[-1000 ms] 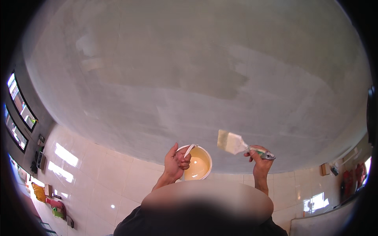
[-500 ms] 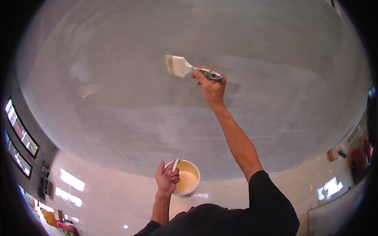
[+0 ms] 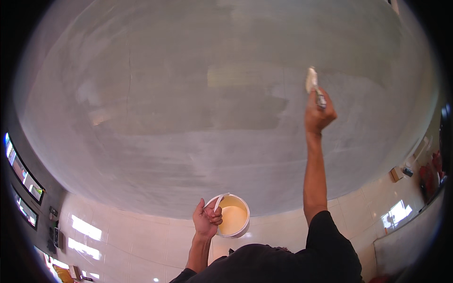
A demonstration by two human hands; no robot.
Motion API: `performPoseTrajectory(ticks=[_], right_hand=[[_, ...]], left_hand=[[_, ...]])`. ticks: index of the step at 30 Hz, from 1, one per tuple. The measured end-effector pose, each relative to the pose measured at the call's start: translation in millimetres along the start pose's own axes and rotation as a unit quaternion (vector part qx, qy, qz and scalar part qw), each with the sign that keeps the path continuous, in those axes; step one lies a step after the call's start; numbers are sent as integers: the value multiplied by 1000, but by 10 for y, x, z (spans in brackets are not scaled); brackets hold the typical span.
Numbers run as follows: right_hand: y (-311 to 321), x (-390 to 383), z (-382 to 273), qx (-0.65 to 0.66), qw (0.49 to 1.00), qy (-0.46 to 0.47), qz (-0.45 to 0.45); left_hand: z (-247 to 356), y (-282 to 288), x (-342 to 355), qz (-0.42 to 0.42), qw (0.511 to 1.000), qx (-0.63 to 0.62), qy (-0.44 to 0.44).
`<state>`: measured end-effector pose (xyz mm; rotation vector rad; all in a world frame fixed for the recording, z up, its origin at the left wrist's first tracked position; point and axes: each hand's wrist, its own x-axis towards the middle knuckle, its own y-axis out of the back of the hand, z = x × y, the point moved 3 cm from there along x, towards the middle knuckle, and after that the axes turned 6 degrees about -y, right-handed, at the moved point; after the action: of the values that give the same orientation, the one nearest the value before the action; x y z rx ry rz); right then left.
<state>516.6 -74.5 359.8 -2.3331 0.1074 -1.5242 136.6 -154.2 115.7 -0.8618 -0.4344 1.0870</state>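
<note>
My left hand (image 3: 206, 218) grips the white handle of a small white bucket (image 3: 236, 219) holding cream-yellow liquid, low in the middle of the view. My right hand (image 3: 320, 113) is raised on the right, closed around the handle of a wide paintbrush (image 3: 311, 79), whose pale head is at the grey wall (image 3: 165, 165) in front of me, seen nearly edge-on; whether it touches cannot be told for sure. A pale yellowish streak (image 3: 236, 75) lies on the wall left of the brush, among darker grey patches.
A glossy tiled floor (image 3: 141, 236) runs along the wall's foot. Dark-framed windows (image 3: 21, 172) sit in a side wall at the left, with small objects below them. At the right are a small box (image 3: 396, 174), some red items (image 3: 427, 179) and a low grey ledge (image 3: 391, 254).
My right hand has risen from beside the bucket to the wall and swung right with the brush. A pale streak now shows where the brush was half a second ago.
</note>
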Motion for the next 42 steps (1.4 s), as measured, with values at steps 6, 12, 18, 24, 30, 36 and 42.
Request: performPoseTrajectory(ticks=[6,12,18,24,30,36,42], right_hand=[[-1118,-1064,-1754,204,973,31,-100],[-1470,-1152,-2114,381,850,-146,-332],[-865,-320,-181,293,914,-210,-184],[317,487,1600,164,949,-262,-63],[313,460,1277,-52,996,-70,36],[-647,-451,-595,113,990,-17,-85],[-764,-290,-925,328,900,-180,-222]], left_hand=[[-9,-101,43,6,1000,19,-4],[4,7,19,17,1000,17,-20],[-19,-39,0,15,999,18,-34],[-68,-77,5,34,997,17,-66],[-46,-156,-42,30,997,7,-72],[8,-220,-19,7,999,10,-48],[41,-236,-77,25,999,8,-38]])
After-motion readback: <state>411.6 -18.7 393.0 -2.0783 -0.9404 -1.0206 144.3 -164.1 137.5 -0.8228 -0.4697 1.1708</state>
